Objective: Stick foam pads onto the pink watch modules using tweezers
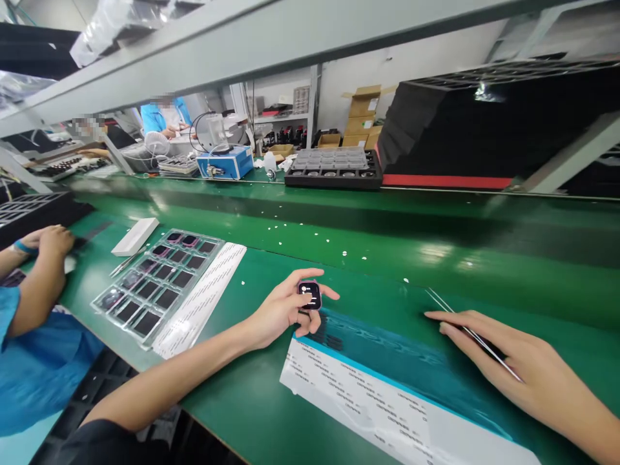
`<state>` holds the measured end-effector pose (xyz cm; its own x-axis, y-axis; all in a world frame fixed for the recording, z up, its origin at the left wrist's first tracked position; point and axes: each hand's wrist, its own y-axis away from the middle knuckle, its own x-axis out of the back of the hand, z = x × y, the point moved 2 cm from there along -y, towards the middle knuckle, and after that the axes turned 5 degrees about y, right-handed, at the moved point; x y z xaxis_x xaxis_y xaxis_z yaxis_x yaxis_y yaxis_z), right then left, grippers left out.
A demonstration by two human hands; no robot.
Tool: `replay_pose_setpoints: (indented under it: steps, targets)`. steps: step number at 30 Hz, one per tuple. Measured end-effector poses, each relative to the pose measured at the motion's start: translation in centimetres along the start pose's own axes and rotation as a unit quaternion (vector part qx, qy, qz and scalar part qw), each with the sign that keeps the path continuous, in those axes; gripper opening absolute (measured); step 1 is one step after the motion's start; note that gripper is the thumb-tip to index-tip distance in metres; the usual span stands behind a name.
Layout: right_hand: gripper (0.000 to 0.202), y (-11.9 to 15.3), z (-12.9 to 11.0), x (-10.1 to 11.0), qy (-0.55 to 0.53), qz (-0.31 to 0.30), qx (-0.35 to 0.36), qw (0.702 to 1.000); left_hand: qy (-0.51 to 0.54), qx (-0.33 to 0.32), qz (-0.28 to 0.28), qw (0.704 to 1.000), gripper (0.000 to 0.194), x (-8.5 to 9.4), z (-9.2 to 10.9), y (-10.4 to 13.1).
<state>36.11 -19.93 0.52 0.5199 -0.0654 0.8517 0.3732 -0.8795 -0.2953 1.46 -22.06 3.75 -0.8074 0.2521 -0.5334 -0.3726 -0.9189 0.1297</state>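
My left hand [285,303] grips a small square smartwatch body [310,295] with a lit dark screen and a pinkish frame; the thumb lies on its screen. In my right hand [513,361] is a pair of thin metal tweezers [484,349], the tips pointing up and left, apart from the watch. Below both hands lies a translucent blue film sheet [387,355] with a white printed backing strip [358,407]. To the left is a clear plastic tray [159,278] of square compartments, some with watch bodies in them. A white printed strip [203,303] runs along its right side.
A co-worker's arms [43,265] reach in at the left edge. Near the tray lie a white box [135,236] and another pair of tweezers [126,263]. Behind stand a blue device [227,163] and a black tray [334,177]. A metal beam [242,45] crosses overhead.
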Motion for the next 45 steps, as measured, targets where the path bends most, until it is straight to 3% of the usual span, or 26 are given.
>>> replay_pose_setpoints:
  steps: [5,11,20,31,37,45]
  targets:
    - [0.041,0.6,-0.1,0.0,0.003,0.004,-0.023,1.0,-0.003,0.005,-0.016,1.0,0.039,0.1,-0.2,-0.1]
    - [0.039,0.5,1.4,0.2,0.013,-0.031,0.017,0.999,0.026,-0.005,-0.044,0.999,0.035,0.1,-0.1,0.0]
    - [0.044,0.6,-0.1,0.4,0.004,-0.024,-0.02,1.0,0.051,-0.01,-0.077,0.996,0.034,0.1,-0.1,0.2]
    - [0.041,0.5,1.1,0.5,0.004,-0.047,-0.011,0.999,0.043,-0.014,-0.077,0.996,0.04,-0.2,0.0,0.2]
    - [0.038,0.6,1.1,0.3,0.003,-0.037,-0.004,0.999,0.041,-0.004,-0.084,0.996,0.034,-0.3,0.3,0.5]
    - [0.04,0.6,1.8,0.4,0.017,-0.053,-0.002,0.998,0.034,0.007,-0.096,0.995,0.042,-0.5,0.3,0.7]
